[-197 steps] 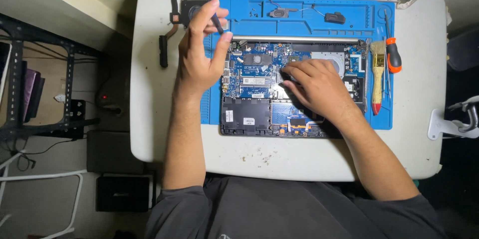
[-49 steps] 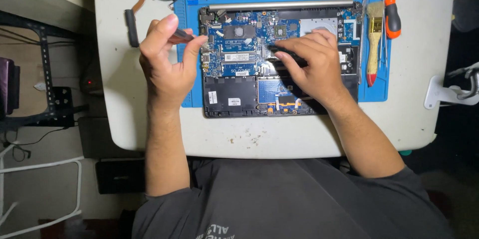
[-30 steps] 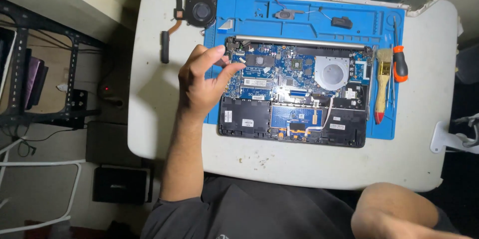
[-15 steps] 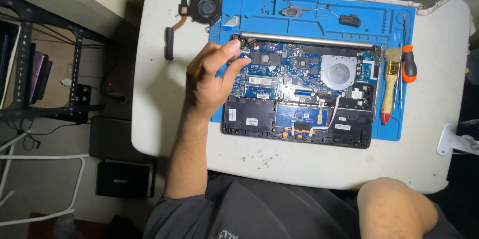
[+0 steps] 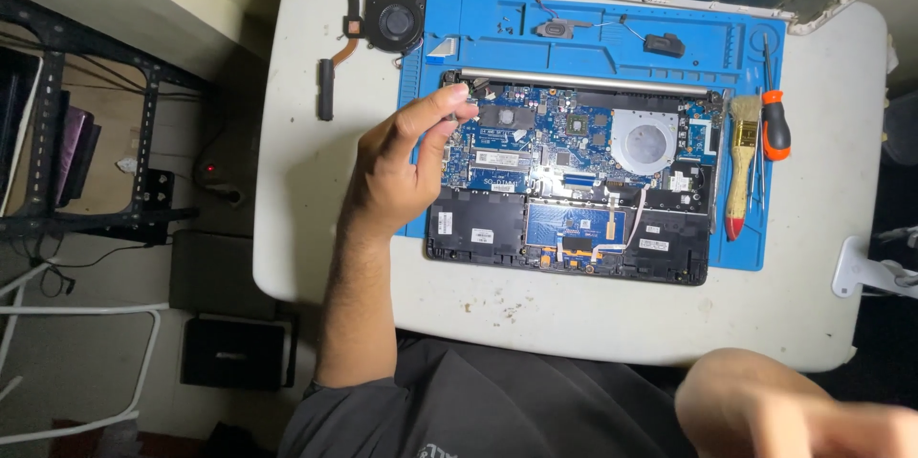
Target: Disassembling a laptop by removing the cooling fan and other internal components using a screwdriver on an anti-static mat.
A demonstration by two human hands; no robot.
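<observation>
left hand (image 5: 402, 166) pinching over open laptop (image 5: 574, 181)

head view: thumb and fingers (image 5: 449, 112) pressed together at top-left corner of board, maybe nipping a tiny part, too small to tell. right hand (image 5: 813, 415) blurred low at frame edge, off the table; finger state impossible to tell. board on blue mat (image 5: 593, 42), likely stiff yet fragile; best gripped by case edges, never by cables. fan (image 5: 394, 20), brush (image 5: 738, 166), screwdriver (image 5: 775, 123) nearby.

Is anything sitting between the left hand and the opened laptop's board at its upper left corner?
Nothing visible does. The left hand hovers over the laptop at its left edge, fingertips pinched right above the board's upper left corner. Whether they touch it cannot be told.
</observation>
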